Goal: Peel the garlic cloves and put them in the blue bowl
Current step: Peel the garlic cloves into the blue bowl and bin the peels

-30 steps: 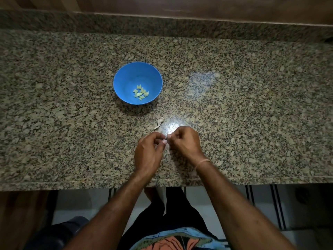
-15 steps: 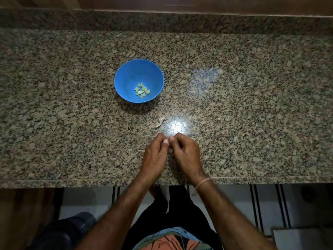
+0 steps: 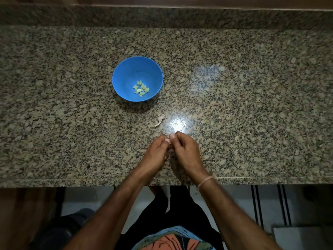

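Observation:
A blue bowl (image 3: 126, 73) stands on the granite counter, left of centre, with several peeled pale-green garlic cloves (image 3: 141, 88) lying in its bottom. Nearer to me, my left hand (image 3: 156, 150) and my right hand (image 3: 186, 150) are pressed together over the counter, fingers curled, fingertips meeting around a small garlic clove that is almost wholly hidden between them. A scrap of dry garlic skin (image 3: 160, 120) lies on the counter between the bowl and my hands.
The speckled granite counter (image 3: 252, 114) runs the full width, with a raised back ledge (image 3: 180, 17) and a front edge just below my wrists. A bright light reflection (image 3: 177, 124) sits right of the skin. Floor and my legs show below the edge.
My hands have stayed pressed together, working at the clove; the fingertips have shifted slightly. The bowl and the skin scrap lie where they were.

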`<state>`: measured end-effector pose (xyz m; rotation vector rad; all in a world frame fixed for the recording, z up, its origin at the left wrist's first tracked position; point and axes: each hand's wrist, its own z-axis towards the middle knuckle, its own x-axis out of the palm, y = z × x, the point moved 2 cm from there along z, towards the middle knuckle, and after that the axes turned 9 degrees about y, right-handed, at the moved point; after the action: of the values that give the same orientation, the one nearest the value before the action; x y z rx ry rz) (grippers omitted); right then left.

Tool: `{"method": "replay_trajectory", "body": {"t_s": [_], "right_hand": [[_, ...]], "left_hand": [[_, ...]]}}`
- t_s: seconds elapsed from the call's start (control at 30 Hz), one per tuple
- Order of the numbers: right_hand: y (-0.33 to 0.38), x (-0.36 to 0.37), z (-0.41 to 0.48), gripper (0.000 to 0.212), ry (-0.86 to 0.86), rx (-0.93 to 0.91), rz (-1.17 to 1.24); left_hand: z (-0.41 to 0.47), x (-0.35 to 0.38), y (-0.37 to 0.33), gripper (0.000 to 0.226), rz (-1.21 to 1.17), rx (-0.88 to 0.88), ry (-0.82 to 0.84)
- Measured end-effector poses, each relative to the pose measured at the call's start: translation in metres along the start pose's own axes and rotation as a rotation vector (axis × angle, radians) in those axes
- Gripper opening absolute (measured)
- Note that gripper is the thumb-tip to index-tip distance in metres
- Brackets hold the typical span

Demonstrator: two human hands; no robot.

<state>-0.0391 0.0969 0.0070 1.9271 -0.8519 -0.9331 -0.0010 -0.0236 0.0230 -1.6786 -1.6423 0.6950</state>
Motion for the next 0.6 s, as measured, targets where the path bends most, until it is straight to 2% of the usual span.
{"method": "replay_trajectory", "body": {"t_s": [0.07,0.13,0.17,0.27,0.33,0.43,0.6], "right_hand": [[0.0022,-0.0002,0.0003,0.034,-0.094,-0.167,-0.217],[0.0008,-0.0004,0.0020,0.033,-0.114,-0.222,-0.308],[0.0027,-0.0007,0.0024,0.032,-0.107,-0.209,-0.271],[0.0023,0.0007,0.0035,0.031,-0.046,-0.035,0.117],[0.0006,0.0001,0.0025,0.030,-0.009,0.039,0.320],[0.0019,-0.0012,0.0020,0.026,0.017,0.087,0.530],[0.0001,0.0003,0.0017,0.036,0.049,0.144,0.650]], "left_hand": [[0.0042,-0.0008,0.0024,0.027,-0.230,-0.103,0.077],[0.0072,-0.0003,0.0049,0.025,-0.399,-0.135,0.075],[0.0076,-0.0003,0.0052,0.025,-0.390,-0.122,0.054],[0.0025,0.0000,-0.0011,0.028,0.019,0.051,-0.097],[0.0039,-0.0041,0.0004,0.025,0.158,0.144,-0.201],[0.0031,-0.0070,0.0037,0.019,0.164,0.162,-0.287],[-0.0013,-0.0062,0.0032,0.007,0.110,0.247,-0.374]]}}
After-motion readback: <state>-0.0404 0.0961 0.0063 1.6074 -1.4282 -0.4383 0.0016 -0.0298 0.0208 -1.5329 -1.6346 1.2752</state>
